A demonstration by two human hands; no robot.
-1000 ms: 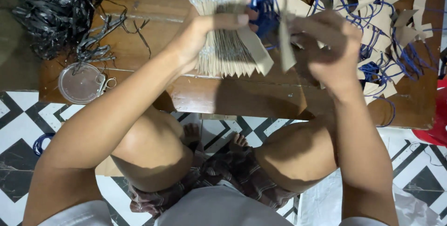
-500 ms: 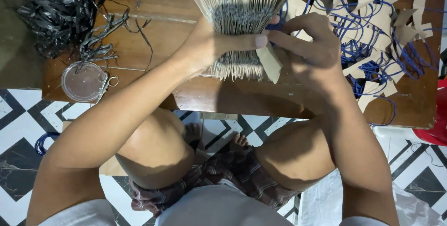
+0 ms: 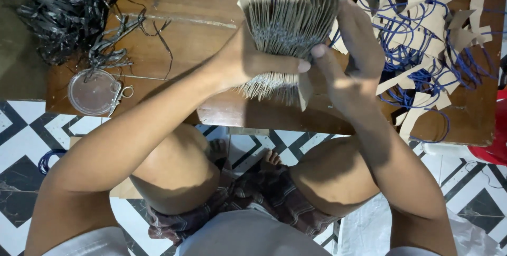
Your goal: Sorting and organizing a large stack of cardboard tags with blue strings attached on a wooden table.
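Both hands clamp 1 thick bundle of tan paper strips [image 3: 288,29] over the bench's [image 3: 174,34] near edge: left hand [image 3: 245,63] wrapped tight, right hand [image 3: 351,50] pressing its side.

Dim warm light overhead, soft shadows beneath, slight blur throughout.

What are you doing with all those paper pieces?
A person sitting at a low wooden table grips a thick bundle of tan paper strips with the left hand wrapped around its middle. The right hand steadies the bundle from the other side, with one strip sticking out below between the thumbs. More tan strips with blue cords lie scattered on the right of the table. A heap of black strings and a clear round lid sit on the left.
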